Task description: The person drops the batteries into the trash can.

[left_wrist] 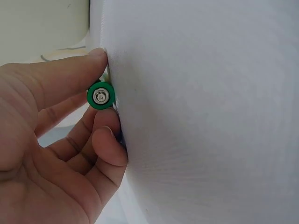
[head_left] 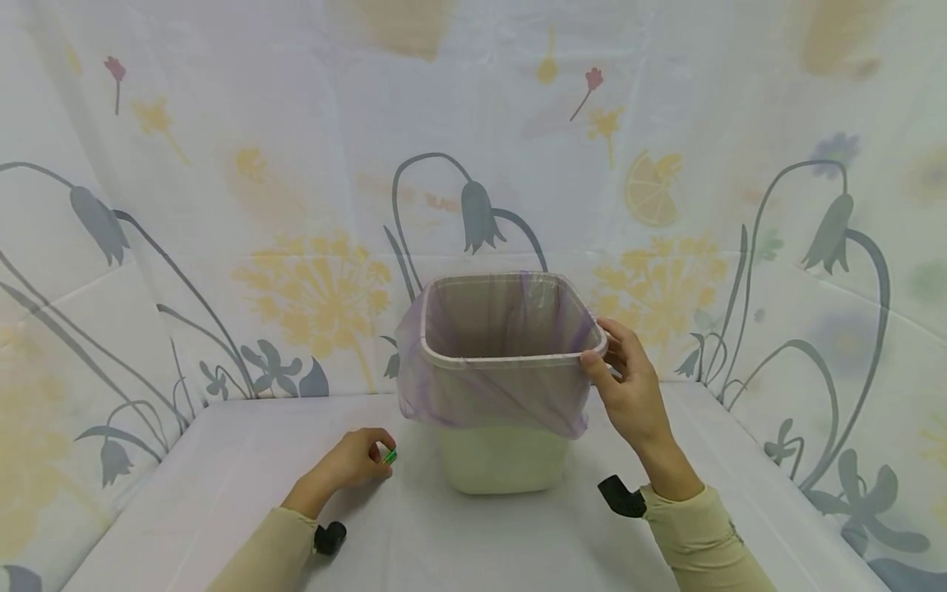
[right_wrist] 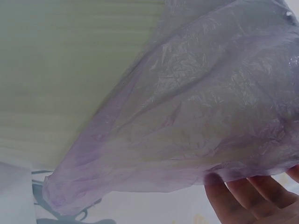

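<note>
A pale green trash bin [head_left: 506, 464] stands upright on the table, its inside partly in view from above. A thin translucent purple trash bag [head_left: 488, 399] lines it and folds over the rim, hanging loosely outside. My right hand [head_left: 629, 390] grips the bin's rim at the right front corner, thumb at the front and fingers round the side. In the right wrist view, fingertips [right_wrist: 215, 184] touch the bag. Left of the bin, my left hand [head_left: 348, 462] pinches a small green battery [left_wrist: 101, 95] at the table surface, one metal end facing the wrist camera.
A white cloth covers the table [head_left: 444, 543]. Behind and at both sides hangs a flower-printed curtain [head_left: 318, 164], close behind the bin. Black wrist mounts [head_left: 621, 496] stick out from both sleeves.
</note>
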{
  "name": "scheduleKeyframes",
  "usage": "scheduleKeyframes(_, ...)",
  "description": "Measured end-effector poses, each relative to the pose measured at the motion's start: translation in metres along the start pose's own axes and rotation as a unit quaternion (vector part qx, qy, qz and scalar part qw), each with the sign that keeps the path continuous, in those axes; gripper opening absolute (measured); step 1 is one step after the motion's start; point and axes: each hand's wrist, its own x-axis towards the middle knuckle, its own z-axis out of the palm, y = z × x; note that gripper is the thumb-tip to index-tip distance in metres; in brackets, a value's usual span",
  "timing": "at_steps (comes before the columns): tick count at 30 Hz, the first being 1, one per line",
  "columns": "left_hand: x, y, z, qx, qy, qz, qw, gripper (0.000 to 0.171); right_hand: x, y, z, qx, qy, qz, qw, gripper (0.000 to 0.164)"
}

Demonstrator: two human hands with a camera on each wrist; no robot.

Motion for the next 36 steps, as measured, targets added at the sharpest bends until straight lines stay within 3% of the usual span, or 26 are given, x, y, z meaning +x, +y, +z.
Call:
scheduleKeyframes(13,-0.004,0.0,-0.002,0.002,-0.004,0.036,0.9994,0.025,0.0,0.0,0.0,-0.005,0.001,-0.003,1.0,0.05)
scheduleKeyframes(22,-0.01,-0.002,-0.008,-0.005,-0.023,0.03,0.9993,0.024,0.0,0.003,-0.001,-0.009,0.003,-0.003,1.0,0.05)
scheduleKeyframes(36,-0.019,0.011,-0.068,0.025,-0.027,0.048,0.9982,0.024,0.0,0.002,0.0,0.002,0.001,-0.009,1.0,0.051)
